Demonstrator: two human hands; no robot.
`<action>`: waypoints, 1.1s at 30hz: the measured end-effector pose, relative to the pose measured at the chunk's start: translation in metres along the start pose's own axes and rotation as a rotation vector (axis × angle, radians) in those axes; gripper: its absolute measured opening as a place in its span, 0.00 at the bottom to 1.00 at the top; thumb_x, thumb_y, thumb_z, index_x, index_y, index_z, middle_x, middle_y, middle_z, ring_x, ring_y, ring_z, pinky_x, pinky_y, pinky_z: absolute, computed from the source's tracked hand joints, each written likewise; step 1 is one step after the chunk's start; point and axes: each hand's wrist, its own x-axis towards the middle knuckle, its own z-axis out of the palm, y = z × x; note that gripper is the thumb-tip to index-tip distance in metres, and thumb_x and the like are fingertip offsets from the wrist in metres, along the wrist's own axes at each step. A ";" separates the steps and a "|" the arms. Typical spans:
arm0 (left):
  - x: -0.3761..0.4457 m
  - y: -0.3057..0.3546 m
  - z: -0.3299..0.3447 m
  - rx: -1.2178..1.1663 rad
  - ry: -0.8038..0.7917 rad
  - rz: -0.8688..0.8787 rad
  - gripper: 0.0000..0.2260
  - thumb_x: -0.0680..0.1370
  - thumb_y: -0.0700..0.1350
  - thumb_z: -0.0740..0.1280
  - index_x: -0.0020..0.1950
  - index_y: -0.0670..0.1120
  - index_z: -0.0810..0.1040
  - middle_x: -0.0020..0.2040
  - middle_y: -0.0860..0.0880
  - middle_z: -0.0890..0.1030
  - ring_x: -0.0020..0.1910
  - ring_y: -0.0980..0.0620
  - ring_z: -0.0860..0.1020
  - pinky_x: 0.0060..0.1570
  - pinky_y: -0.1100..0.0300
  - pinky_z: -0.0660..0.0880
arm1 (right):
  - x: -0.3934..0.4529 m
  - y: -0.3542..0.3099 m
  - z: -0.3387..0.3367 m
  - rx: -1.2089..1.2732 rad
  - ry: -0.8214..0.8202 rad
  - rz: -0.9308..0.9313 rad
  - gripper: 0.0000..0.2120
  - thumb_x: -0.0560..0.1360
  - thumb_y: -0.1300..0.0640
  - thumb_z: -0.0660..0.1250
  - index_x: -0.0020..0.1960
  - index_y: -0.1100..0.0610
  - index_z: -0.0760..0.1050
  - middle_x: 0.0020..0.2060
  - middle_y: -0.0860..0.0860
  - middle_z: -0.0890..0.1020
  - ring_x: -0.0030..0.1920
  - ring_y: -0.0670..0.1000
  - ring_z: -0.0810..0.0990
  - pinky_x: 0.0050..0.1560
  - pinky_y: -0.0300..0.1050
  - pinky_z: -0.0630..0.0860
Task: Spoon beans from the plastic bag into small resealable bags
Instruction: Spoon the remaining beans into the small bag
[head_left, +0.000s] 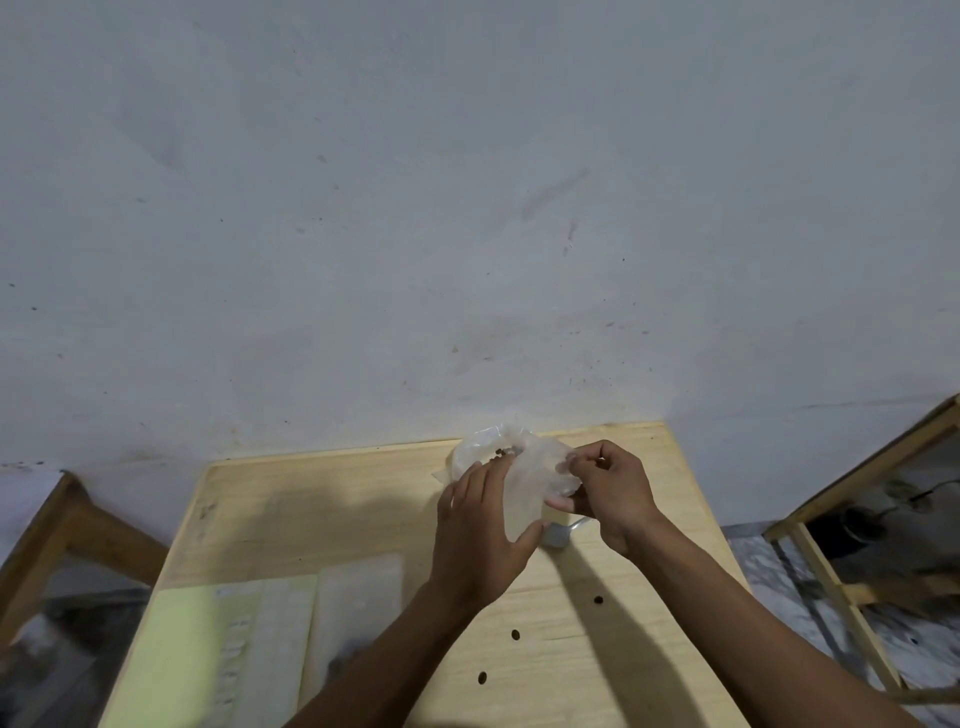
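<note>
Nearest to me, at the lower left of the wooden table (270, 514), I am seeing a stack of small resealable bags (291, 639) lying flat, side by side and partly overlapping, next to a pale yellow-green sheet (171, 660). I cannot tell whether any of these bags is holding anything; one dark smudge is showing through the rightmost bag, too blurred to identify. Three dark spots (515, 634) are lying in a diagonal line on the bare wood between my forearms; I cannot tell whether they are beans or holes.

Further out, my left hand (480, 535) is cupping the near and left side of the plastic bag (519, 483), thumb curled under its lower edge and fingers lying up along the film. My right hand (608, 493) is pinching the bag's right edge, fingers curled tight on the plastic. The bag is sitting toward the far right part of the table, mouth gaping upward, with a small cluster of dark beans (501, 455) showing inside near the top. Just below the bag, between my hands, a small pale translucent object (558, 532) is resting on the table; I cannot identify it.

Beyond the table, a grey-white wall (467, 208) is filling the view. Wooden furniture frames are standing at the far left (67, 525) and far right (852, 478).
</note>
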 end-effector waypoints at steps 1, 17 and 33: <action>-0.001 0.001 0.002 0.003 -0.017 -0.012 0.35 0.68 0.65 0.67 0.72 0.52 0.67 0.63 0.57 0.76 0.63 0.54 0.74 0.61 0.53 0.72 | 0.001 0.001 -0.001 0.004 -0.002 0.021 0.05 0.79 0.68 0.63 0.44 0.65 0.73 0.46 0.62 0.78 0.36 0.63 0.80 0.30 0.44 0.80; 0.011 -0.072 -0.016 0.088 -0.222 -0.067 0.30 0.69 0.63 0.63 0.68 0.50 0.73 0.69 0.54 0.73 0.66 0.51 0.73 0.67 0.48 0.69 | 0.061 0.078 -0.074 -1.213 -0.196 -0.233 0.16 0.79 0.60 0.60 0.63 0.50 0.78 0.55 0.50 0.75 0.57 0.52 0.74 0.55 0.42 0.70; 0.065 -0.102 -0.027 0.176 -0.656 0.129 0.32 0.69 0.67 0.63 0.71 0.55 0.70 0.79 0.60 0.56 0.78 0.53 0.57 0.75 0.51 0.58 | 0.071 0.070 -0.070 -0.844 -0.109 -0.165 0.07 0.81 0.57 0.55 0.44 0.55 0.67 0.31 0.47 0.74 0.32 0.49 0.69 0.36 0.44 0.65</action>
